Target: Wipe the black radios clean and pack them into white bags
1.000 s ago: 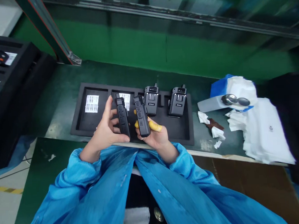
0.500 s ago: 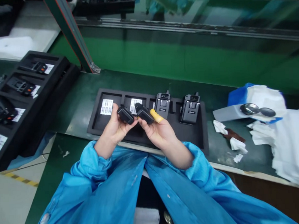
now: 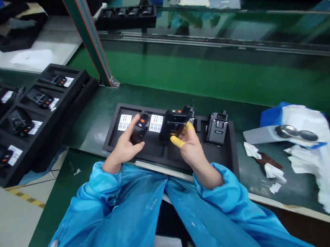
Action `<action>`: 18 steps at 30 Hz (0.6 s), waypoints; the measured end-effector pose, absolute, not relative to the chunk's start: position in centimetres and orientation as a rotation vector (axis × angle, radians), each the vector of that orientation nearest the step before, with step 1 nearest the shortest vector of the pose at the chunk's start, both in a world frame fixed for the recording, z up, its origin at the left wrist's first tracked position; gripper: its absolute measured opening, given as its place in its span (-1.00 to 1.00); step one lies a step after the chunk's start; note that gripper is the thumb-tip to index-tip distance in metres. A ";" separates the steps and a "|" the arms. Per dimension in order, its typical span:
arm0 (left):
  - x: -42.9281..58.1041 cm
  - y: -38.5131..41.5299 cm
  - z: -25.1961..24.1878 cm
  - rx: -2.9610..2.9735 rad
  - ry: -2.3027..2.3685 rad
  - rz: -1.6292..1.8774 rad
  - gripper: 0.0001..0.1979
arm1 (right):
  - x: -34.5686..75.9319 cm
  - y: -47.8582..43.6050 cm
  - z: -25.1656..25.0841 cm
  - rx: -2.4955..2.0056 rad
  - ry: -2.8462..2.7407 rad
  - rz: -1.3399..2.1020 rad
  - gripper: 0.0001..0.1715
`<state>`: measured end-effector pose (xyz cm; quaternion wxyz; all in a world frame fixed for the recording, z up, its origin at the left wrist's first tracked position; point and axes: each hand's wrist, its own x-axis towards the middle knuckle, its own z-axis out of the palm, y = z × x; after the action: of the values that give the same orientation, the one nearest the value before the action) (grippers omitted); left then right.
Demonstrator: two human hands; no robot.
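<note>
My left hand (image 3: 127, 144) grips a small black handheld radio (image 3: 141, 129) with an orange button, held upright over the left part of a black foam tray (image 3: 110, 140). My right hand (image 3: 191, 144), with yellow covers on two fingers, holds another black radio (image 3: 174, 123) by its right side, over the middle of the tray. Behind it, a third radio is mostly hidden. In the right compartment a clipped radio (image 3: 217, 128) lies back up. White labels with printed codes (image 3: 125, 122) show in the left compartments.
A second stack of foam trays (image 3: 81, 82) with several radios stands at the left. At the right are a blue box of white wipes (image 3: 298, 115), a grey holder (image 3: 259, 135) with round metal pieces, and crumpled wipes (image 3: 274, 172). A metal post (image 3: 93, 42) rises behind the bench.
My hands have moved apart from close together. Both radios have turned, so that their orange buttons now show. The camera view has shifted slightly.
</note>
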<state>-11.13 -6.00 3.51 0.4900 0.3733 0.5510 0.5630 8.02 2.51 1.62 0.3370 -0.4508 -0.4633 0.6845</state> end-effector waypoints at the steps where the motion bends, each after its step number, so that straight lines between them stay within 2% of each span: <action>1: -11.3 -6.0 3.2 1.037 1.409 1.375 -0.33 | 8.1 2.6 1.0 -1.180 -1.272 1.719 -0.29; 4: -11.7 -5.8 2.8 1.251 1.502 1.407 -0.52 | 8.0 2.6 -0.4 -1.174 -1.367 1.635 -0.29; 9: -11.8 -6.1 3.1 1.206 1.543 1.424 -0.62 | 7.5 2.3 0.0 -1.167 -1.367 1.623 -0.28; 11: -12.0 -6.1 3.0 1.107 1.550 1.437 -0.55 | 7.0 2.4 0.3 -1.184 -1.286 1.667 -0.20; 15: -13.5 -4.4 2.0 0.738 1.480 1.464 -0.19 | 5.1 3.7 0.2 -1.325 -1.167 1.899 -0.08; 18: -15.1 -1.8 0.7 0.564 1.450 1.425 -0.16 | 3.5 5.2 -0.3 -1.513 -1.432 1.903 -0.14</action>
<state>-15.14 -1.77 0.71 0.4933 0.2326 0.5978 0.5875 3.50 5.17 -0.27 0.1593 -0.5294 -0.5009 0.6660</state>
